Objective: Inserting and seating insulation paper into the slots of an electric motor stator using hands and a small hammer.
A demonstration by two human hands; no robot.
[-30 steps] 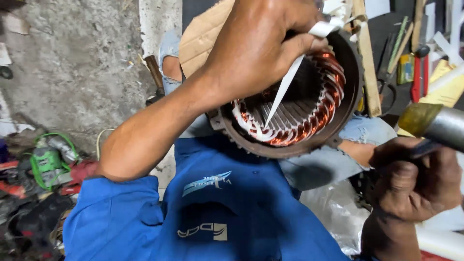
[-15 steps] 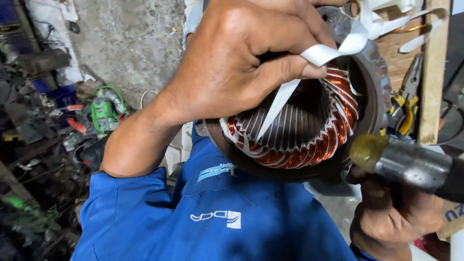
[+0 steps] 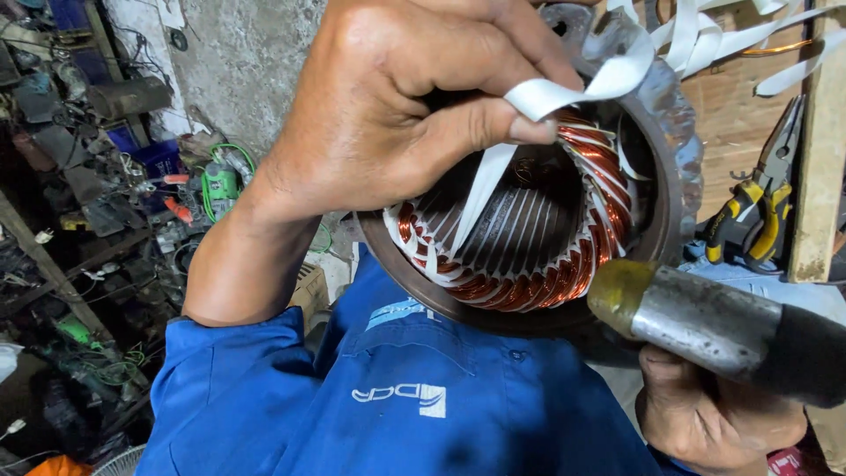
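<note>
Hammer [image 3: 705,322] head has moved in closer to the stator [image 3: 538,238] rim, right hand [image 3: 714,419] grip wrapped shut on its handle. Left hand [image 3: 397,115] pinches white insulation strip [image 3: 493,181] fully closed, strip running down into the bore. Stator housing holds copper windings [image 3: 599,203]; pliers [image 3: 758,211] lie on the worktop well right.

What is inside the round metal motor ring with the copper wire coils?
Inside the round metal motor ring, copper wire coils line the slotted grey wall, and a white paper strip pinched by the left hand hangs in. The hand covers the upper-left part.
</note>
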